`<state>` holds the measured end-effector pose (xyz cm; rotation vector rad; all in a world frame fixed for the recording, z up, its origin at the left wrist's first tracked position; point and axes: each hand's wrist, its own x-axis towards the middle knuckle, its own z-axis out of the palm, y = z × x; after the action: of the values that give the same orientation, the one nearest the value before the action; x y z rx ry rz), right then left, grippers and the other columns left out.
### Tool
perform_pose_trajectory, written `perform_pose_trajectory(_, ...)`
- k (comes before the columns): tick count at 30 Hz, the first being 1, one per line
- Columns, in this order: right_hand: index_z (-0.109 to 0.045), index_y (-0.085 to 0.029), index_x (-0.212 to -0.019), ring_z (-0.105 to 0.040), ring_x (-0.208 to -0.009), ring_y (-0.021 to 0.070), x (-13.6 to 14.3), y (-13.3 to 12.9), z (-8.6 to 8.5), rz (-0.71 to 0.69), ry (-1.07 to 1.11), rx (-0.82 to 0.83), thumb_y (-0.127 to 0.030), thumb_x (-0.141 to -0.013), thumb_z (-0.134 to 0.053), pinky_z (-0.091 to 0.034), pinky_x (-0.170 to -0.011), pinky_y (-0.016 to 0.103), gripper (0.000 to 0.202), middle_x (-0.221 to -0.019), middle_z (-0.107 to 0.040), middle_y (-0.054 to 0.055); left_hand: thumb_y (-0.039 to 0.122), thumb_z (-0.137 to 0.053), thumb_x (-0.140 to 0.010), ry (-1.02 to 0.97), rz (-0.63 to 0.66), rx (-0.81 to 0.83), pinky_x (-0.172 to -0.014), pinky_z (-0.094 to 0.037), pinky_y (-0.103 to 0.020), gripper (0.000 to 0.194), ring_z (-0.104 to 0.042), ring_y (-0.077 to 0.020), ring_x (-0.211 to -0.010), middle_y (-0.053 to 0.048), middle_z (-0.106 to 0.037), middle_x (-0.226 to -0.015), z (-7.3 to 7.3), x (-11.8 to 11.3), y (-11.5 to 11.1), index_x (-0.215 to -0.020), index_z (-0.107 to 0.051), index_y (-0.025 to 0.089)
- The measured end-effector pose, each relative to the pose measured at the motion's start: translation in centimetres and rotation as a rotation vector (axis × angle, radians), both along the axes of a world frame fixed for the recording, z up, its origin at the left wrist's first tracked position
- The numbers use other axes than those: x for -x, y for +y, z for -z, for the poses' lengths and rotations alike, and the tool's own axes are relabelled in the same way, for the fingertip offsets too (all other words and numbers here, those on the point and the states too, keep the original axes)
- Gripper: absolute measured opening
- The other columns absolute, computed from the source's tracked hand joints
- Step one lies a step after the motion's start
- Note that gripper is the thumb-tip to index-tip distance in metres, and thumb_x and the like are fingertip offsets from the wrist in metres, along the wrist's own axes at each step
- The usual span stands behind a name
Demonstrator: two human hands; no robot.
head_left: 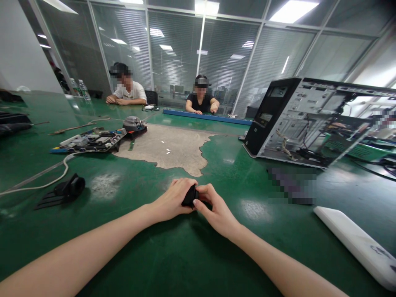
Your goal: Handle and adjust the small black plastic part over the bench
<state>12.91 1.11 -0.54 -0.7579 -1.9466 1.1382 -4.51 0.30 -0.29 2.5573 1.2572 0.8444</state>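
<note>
Just above the green tabletop (pixel 198 255), a small black blocky object (pixel 189 196) sits between my two hands. My left hand (pixel 173 200) wraps its fingers round the object's left side and top. From the right, my right hand (pixel 218 209) grips the object's edge between thumb and fingers. The hands partly cover the object, so its exact kind is hidden. Over to the left lies a black plastic part (pixel 69 189) with a round end and several prongs.
An open computer case (pixel 272 115) stands at right, near a white slab-shaped object (pixel 355 243). A circuit board (pixel 93 140) lies at left by a worn tan patch (pixel 173 144) and a pale cable (pixel 64 163). Two people sit across the table behind a blue bar (pixel 204 116).
</note>
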Motion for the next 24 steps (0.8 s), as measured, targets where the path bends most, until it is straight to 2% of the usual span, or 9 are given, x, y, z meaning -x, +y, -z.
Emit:
perform_pose_trajectory(4, -0.045, -0.022, -0.090, -0.057, -0.087, 0.0153, 0.18, 0.13, 0.19, 0.043, 0.037, 0.010, -0.025, -0.081, -0.051, -0.047, -0.083, 0.035, 0.012, -0.093, -0.053, 0.002, 0.026, -0.061, -0.071, -0.008, -0.006, -0.005, -0.086, -0.032, -0.037, 0.051, -0.047, -0.0222, -0.098, -0.005, -0.050, -0.106, -0.06, -0.07, 0.00, -0.112, -0.032, 0.022)
perform_pose_trajectory(7, -0.043, -0.022, -0.096, -0.058, -0.087, 0.0158, 0.37, 0.38, 0.13, 0.049, 0.036, 0.078, -0.023, -0.079, -0.053, -0.047, -0.083, 0.037, 0.020, -0.093, -0.055, 0.002, 0.026, -0.061, -0.071, -0.005, -0.011, 0.001, -0.085, -0.033, -0.037, 0.050, -0.048, -0.0223, -0.096, -0.005, -0.051, -0.105, -0.09, -0.13, 0.01, -0.111, -0.033, 0.022)
perform_pose_trajectory(15, -0.044, -0.023, -0.099, -0.057, -0.094, 0.0160, -0.16, -0.02, -0.07, -0.039, 0.027, 0.061, -0.023, -0.079, -0.055, -0.045, -0.087, 0.035, 0.023, -0.097, -0.056, 0.002, 0.021, -0.061, -0.068, -0.007, -0.002, 0.012, -0.086, -0.032, -0.038, 0.054, -0.047, -0.0233, -0.099, -0.005, -0.050, -0.108, 0.15, 0.03, 0.16, -0.114, -0.032, 0.023)
perform_pose_trajectory(20, -0.044, -0.022, -0.092, -0.060, -0.080, 0.0136, 0.13, 0.16, 0.10, 0.005, 0.063, 0.119, -0.024, -0.080, -0.052, -0.049, -0.074, 0.030, 0.014, -0.085, -0.055, 0.000, 0.026, -0.061, -0.070, -0.017, -0.012, 0.001, -0.085, -0.033, -0.037, 0.050, -0.048, -0.0225, -0.097, -0.005, -0.051, -0.105, 0.14, -0.09, 0.12, -0.112, -0.033, 0.022)
perform_pose_trajectory(24, -0.044, -0.022, -0.098, -0.060, -0.085, 0.0143, 0.21, 0.48, 0.02, 0.022, 0.062, 0.142, -0.023, -0.078, -0.055, -0.049, -0.077, 0.032, 0.023, -0.095, -0.056, 0.002, 0.026, -0.061, -0.070, -0.017, -0.007, -0.008, -0.085, -0.033, -0.037, 0.050, -0.048, -0.0224, -0.097, -0.004, -0.051, -0.105, 0.17, -0.11, 0.14, -0.111, -0.034, 0.023)
